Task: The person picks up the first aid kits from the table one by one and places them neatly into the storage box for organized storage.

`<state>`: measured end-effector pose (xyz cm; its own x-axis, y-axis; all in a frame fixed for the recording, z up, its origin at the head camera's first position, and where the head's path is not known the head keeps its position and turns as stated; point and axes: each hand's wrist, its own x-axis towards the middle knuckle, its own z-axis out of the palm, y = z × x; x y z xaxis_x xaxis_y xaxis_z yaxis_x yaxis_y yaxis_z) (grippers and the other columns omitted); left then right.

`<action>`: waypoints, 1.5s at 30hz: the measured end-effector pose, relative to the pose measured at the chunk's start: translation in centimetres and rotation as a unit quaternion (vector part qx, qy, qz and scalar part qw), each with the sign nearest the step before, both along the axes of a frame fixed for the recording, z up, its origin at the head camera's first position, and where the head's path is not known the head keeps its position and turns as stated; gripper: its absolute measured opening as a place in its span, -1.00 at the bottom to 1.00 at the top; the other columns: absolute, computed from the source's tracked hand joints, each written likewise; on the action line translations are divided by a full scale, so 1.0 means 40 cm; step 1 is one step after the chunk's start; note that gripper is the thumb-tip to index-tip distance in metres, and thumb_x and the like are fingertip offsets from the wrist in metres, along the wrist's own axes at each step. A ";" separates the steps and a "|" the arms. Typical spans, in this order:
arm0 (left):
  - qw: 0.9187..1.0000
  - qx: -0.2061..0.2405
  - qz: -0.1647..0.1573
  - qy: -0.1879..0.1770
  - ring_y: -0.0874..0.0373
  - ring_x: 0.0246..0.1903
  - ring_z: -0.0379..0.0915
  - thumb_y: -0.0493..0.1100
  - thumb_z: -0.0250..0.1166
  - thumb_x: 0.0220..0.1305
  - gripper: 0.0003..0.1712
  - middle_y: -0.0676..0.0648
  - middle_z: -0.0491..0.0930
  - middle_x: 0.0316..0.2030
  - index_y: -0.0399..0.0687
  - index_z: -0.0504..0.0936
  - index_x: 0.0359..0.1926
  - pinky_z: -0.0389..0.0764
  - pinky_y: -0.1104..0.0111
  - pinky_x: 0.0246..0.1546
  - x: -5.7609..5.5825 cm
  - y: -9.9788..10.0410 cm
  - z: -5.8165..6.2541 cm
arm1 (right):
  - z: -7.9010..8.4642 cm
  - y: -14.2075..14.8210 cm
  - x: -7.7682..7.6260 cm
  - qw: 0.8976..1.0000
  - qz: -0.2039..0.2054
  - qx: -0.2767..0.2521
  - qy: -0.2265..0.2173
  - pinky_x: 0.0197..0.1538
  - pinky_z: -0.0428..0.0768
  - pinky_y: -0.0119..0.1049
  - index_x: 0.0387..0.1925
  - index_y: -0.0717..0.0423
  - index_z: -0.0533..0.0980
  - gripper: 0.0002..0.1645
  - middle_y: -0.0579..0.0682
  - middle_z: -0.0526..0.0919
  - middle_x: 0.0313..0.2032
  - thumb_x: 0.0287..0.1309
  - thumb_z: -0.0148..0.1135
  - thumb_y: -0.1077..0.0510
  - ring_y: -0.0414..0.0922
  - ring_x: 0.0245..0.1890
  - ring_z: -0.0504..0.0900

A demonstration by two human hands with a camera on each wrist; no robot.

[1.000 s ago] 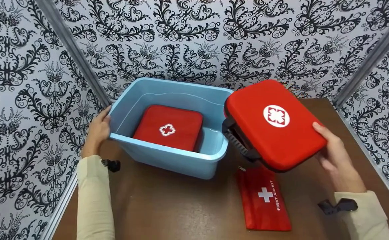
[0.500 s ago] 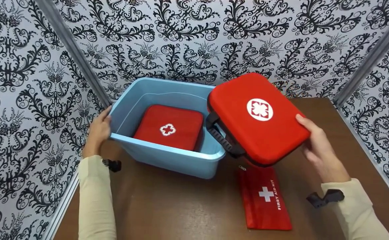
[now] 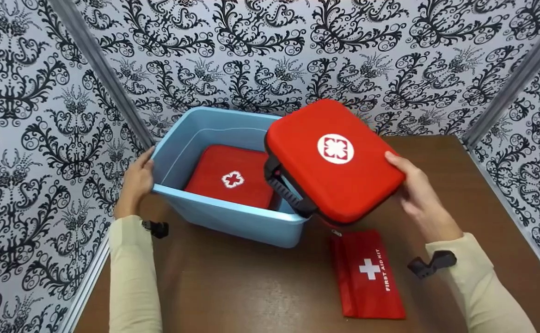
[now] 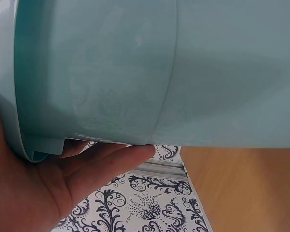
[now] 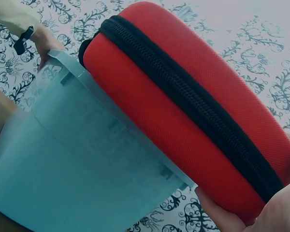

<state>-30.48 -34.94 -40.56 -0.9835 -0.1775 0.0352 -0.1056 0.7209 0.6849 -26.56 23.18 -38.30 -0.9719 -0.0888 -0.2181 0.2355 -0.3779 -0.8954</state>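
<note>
My right hand (image 3: 420,196) grips the right end of a bright red first aid case (image 3: 353,180), thumb on top. The case is tilted over the right rim of a light blue plastic tub (image 3: 233,226), its black handle toward the tub. A black zipper (image 5: 183,92) runs along its side in the right wrist view. At the tub's left edge, my left hand (image 3: 136,180) holds the rim, fingers against the outer wall (image 4: 111,96). Inside the tub lies a darker red first aid case (image 3: 210,175) with a white-outlined cross, partly hidden by the held one.
A flat red first aid pouch (image 3: 371,286) with a white cross lies on the brown wooden table (image 3: 233,286), right of the tub. Patterned walls (image 3: 270,55) stand behind and at both sides, with grey strips at the corners.
My right hand has carried the bright red case leftward, from beside the tub to over its right end. The left hand and the tub have stayed nearly still.
</note>
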 end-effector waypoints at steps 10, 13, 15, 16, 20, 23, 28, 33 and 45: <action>1.000 -0.003 0.002 0.002 -0.40 0.51 -0.08 -0.08 -0.32 0.62 -0.41 -0.33 0.00 0.55 0.13 0.02 0.59 -0.04 -0.23 0.52 0.000 -0.002 -0.002 | 0.034 -0.060 -0.055 0.999 0.002 0.032 0.007 -0.15 0.60 -0.40 -0.02 -0.07 0.50 -0.68 -0.20 0.74 -0.33 0.27 0.33 -0.04 -0.25 -0.30 0.70; 1.000 -0.002 0.004 -0.001 -0.41 0.51 -0.09 -0.07 -0.32 0.62 -0.41 -0.33 -0.01 0.55 0.15 0.01 0.59 -0.05 -0.24 0.52 0.000 -0.002 -0.001 | 0.048 -0.082 -0.077 0.999 -0.004 0.045 0.003 -0.25 0.61 -0.44 0.02 -0.03 0.48 -0.58 -0.21 0.74 -0.36 0.21 0.39 -0.05 -0.27 -0.36 0.70; 1.000 0.000 0.004 -0.003 -0.41 0.51 -0.09 -0.07 -0.32 0.61 -0.40 -0.33 -0.02 0.55 0.14 0.01 0.59 -0.05 -0.24 0.52 0.000 -0.001 0.000 | 0.057 -0.094 -0.088 0.999 -0.007 0.053 0.000 -0.33 0.61 -0.47 0.03 -0.02 0.48 -0.54 -0.20 0.75 -0.39 0.18 0.42 -0.07 -0.28 -0.41 0.70; 1.000 0.000 0.004 -0.004 -0.40 0.51 -0.09 -0.07 -0.33 0.61 -0.40 -0.33 -0.02 0.55 0.14 0.01 0.59 -0.05 -0.23 0.52 0.001 -0.002 0.000 | 0.063 -0.101 -0.092 0.998 -0.008 0.057 -0.001 -0.37 0.60 -0.48 0.02 -0.02 0.48 -0.54 -0.20 0.75 -0.41 0.17 0.43 -0.07 -0.28 -0.45 0.70; 1.000 0.002 0.005 -0.002 -0.39 0.51 -0.08 -0.09 -0.33 0.61 -0.40 -0.33 -0.01 0.55 0.10 0.01 0.59 -0.04 -0.21 0.53 0.004 -0.004 0.001 | 0.085 -0.129 -0.110 0.997 -0.009 0.080 0.002 -0.43 0.57 -0.49 0.00 -0.02 0.52 -0.52 -0.19 0.75 -0.45 0.12 0.47 -0.08 -0.29 -0.50 0.68; 1.000 0.003 0.006 0.001 -0.40 0.51 -0.06 -0.09 -0.33 0.61 -0.40 -0.34 -0.01 0.55 0.10 0.00 0.59 -0.03 -0.21 0.53 0.005 -0.005 0.001 | 0.102 -0.156 -0.131 0.996 -0.008 0.092 0.009 -0.37 0.62 -0.47 0.03 0.00 0.55 -0.47 -0.17 0.77 -0.42 0.08 0.51 -0.08 -0.27 -0.48 0.70; 1.000 0.004 0.006 -0.002 -0.39 0.51 -0.08 -0.10 -0.32 0.61 -0.40 -0.34 -0.02 0.55 0.10 -0.01 0.59 -0.04 -0.20 0.53 0.002 -0.001 0.001 | 0.122 -0.204 -0.171 0.994 -0.005 0.112 0.005 -0.29 0.65 -0.43 0.09 0.01 0.55 -0.37 -0.15 0.79 -0.34 0.02 0.55 -0.10 -0.22 -0.40 0.74; 1.000 0.010 0.007 0.005 -0.39 0.51 -0.05 -0.11 -0.30 0.61 -0.41 -0.34 0.00 0.54 0.09 0.01 0.59 -0.02 -0.20 0.53 0.002 0.003 -0.001 | 0.126 -0.247 -0.198 0.994 0.014 0.112 -0.010 -0.23 0.68 -0.40 0.16 0.00 0.55 -0.29 -0.12 0.80 -0.27 -0.03 0.57 -0.12 -0.20 -0.34 0.76; 1.000 0.013 0.002 0.005 -0.40 0.50 -0.04 -0.10 -0.30 0.62 -0.41 -0.37 0.00 0.54 0.11 0.01 0.59 0.01 -0.21 0.52 0.000 0.003 -0.001 | 0.129 -0.341 -0.231 0.983 0.051 0.176 -0.014 -0.27 0.73 -0.31 0.08 -0.01 0.64 -0.35 -0.07 0.80 -0.30 -0.04 0.57 -0.16 -0.16 -0.37 0.76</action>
<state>-30.48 -34.82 -40.61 -0.9823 -0.1829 0.0403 -0.1019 0.7025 0.7044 -35.80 9.53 -33.15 -0.9548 -0.1000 -0.2799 0.2831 -0.0193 -0.9589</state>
